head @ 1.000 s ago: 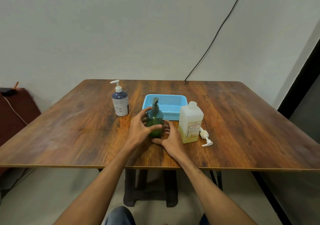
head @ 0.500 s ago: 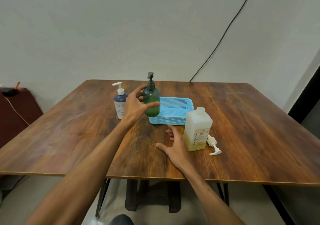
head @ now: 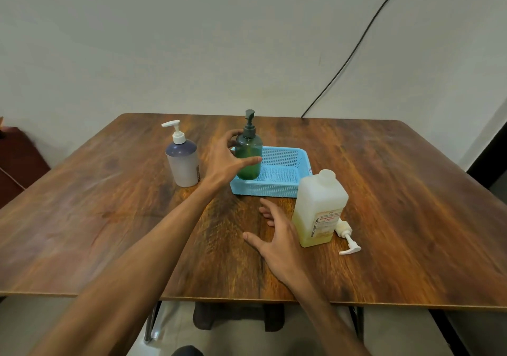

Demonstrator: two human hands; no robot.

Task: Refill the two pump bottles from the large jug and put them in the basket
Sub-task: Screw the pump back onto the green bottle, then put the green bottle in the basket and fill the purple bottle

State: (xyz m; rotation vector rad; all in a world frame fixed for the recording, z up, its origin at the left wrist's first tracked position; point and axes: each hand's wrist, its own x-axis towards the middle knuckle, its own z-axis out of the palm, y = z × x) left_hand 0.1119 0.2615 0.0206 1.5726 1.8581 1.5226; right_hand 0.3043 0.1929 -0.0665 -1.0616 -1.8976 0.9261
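**Green bottle going into the blue basket**

The left hand (head: pixel 227 158) holds the dark green plastic pump bottle (head: pixel 248 160) upright. The thumb lies across the front and the fingers curl round the back. The bottle's bottom is down inside the left end of the light blue plastic mesh basket (head: pixel 277 189), close to the left wall. I cannot tell if it touches the basket floor.

The right hand (head: pixel 277 235) is open with its fingers spread and holds nothing. It is low over the brown wooden table (head: pixel 411 204), just beside the big pale square jug of yellow liquid (head: pixel 318 210).

The white bottle with a purple top and white pump (head: pixel 182 163) stands just left of the left wrist. The jug stands near the basket's front right corner, and a loose white pump (head: pixel 347 239) lies by it. The mesh floor to the right of the green bottle shows through. Wide wood stretches out on both sides.

Half a second ago the green bottle was held higher, above the basket's left edge. A second ago it stood on the table between both hands. The right hand has barely moved.
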